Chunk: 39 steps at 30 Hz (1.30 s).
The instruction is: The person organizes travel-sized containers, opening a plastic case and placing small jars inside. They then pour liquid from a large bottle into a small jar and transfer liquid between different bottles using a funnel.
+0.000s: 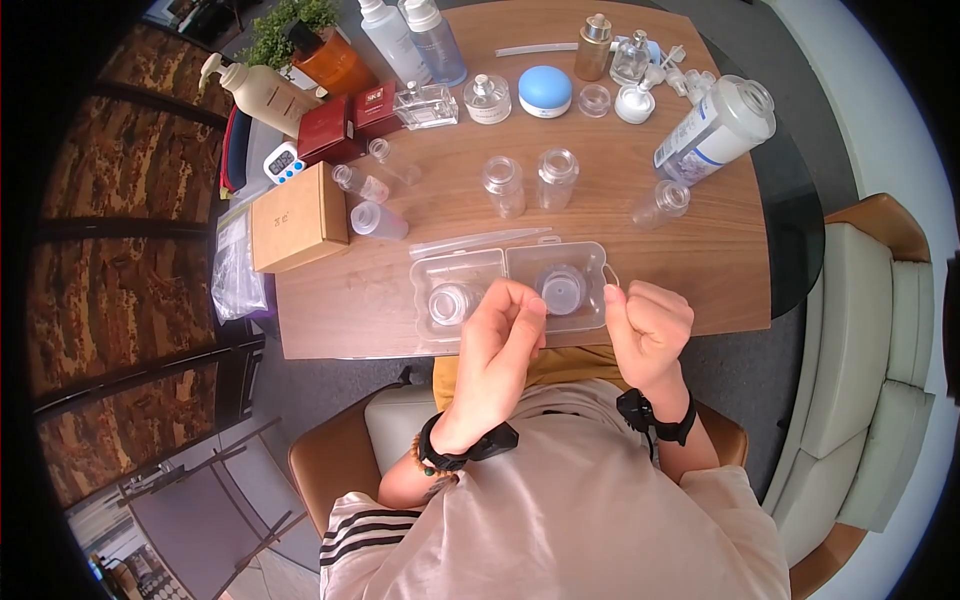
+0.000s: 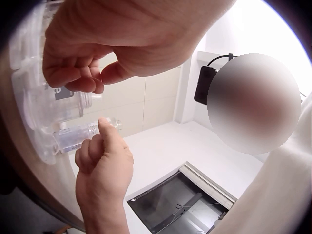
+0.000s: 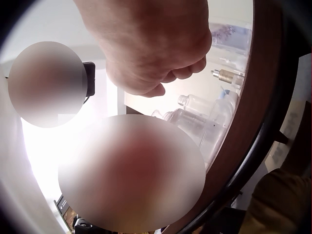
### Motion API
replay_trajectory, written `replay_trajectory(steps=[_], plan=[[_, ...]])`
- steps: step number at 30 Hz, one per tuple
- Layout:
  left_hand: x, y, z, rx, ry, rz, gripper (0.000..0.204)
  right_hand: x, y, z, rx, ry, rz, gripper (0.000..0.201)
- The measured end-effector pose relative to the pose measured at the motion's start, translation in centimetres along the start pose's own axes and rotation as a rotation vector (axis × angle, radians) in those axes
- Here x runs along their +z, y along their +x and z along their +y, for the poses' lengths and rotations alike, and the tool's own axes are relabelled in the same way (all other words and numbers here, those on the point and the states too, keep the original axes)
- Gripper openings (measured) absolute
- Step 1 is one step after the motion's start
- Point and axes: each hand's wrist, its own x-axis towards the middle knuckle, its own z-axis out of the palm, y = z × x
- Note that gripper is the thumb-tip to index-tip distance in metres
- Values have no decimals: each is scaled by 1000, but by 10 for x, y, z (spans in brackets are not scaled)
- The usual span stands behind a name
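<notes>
Wooden table under your grip; right of grip, grey floor, pale sofa; far left, brown patterned panels; behind, chair.

beige shirt | black-striped sleeve | black wrist straps | beaded bracelet

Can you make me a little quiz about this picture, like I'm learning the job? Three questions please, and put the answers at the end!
1. In the head view, which is nearer the tan box: the left hand or the right hand?

2. Pick one: the top of the round tub near the back of the table is
A) red
B) blue
C) green

3. True or false: the clear tray in front of the person has only one compartment.

Key:
1. The left hand.
2. B, blue.
3. False; a divider makes two compartments side by side.
</notes>
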Motion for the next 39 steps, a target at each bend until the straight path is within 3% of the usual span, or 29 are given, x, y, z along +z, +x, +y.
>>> replay_trajectory(steps=[6,9,11,14,39], plan=[[0,-1,-1,13,-5,-1,15,6,2,2,30,239,-11,39],[0,0,-4,16,0,4,15,14,11,-7,47,159,49,48],[1,1,-6,45,-42,-9,15,12,13,-7,5,-94,-140,62],[0,1,-6,43,-32,-6,16,15,12,-3,-26,-142,-156,72],[0,3,-6,41,33,-20,17,28,7,9,-61,-169,-88,65]])
